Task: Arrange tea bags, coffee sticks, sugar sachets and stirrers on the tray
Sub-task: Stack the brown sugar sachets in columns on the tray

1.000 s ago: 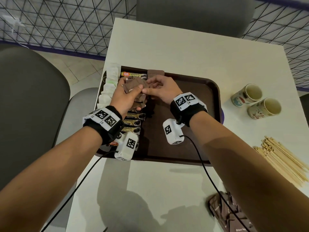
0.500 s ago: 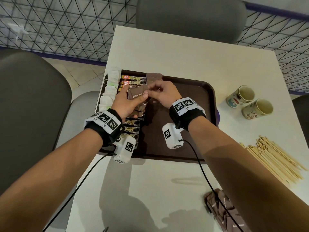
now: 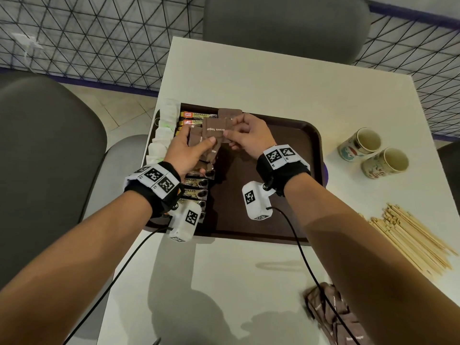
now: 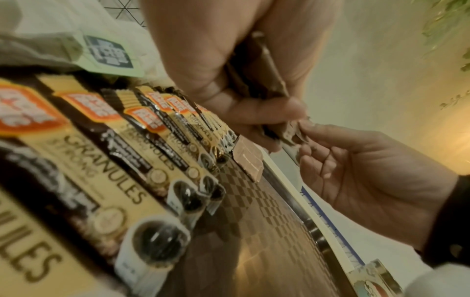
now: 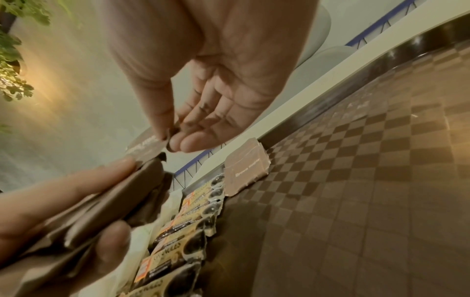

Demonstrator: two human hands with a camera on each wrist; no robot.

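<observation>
Filling most of the head view, the white tabletop (image 3: 249,78) carries a dark brown tray (image 3: 293,185) at centre frame. Grey chairs (image 3: 44,155) sit at the left and top edges, with a black mesh fence (image 3: 87,33) across the upper left. A loose bundle of wooden stirrers (image 3: 410,237) lies at the right edge, off the tray, and two paper cups (image 3: 373,153) lie on their sides above it. A heap of brown sugar sachets (image 3: 333,317) sits at the lower right of the tabletop. Along the tray's left side runs a row of coffee sticks (image 3: 196,185), with white tea bags (image 3: 164,130) just left of them on the tray's left rim. One sugar sachet (image 3: 230,113) lies flat near the tray's top edge, just right of the coffee sticks. Above the tray's upper left, the left hand (image 3: 191,150) curls around a small stack of sachets (image 3: 199,143), thumb pressed on top. The right hand (image 3: 249,138) pinches the edge of the top sachet (image 3: 216,130), printed "Brown Sugar", between thumb and fingertips, its other fingers loosely curled.
</observation>
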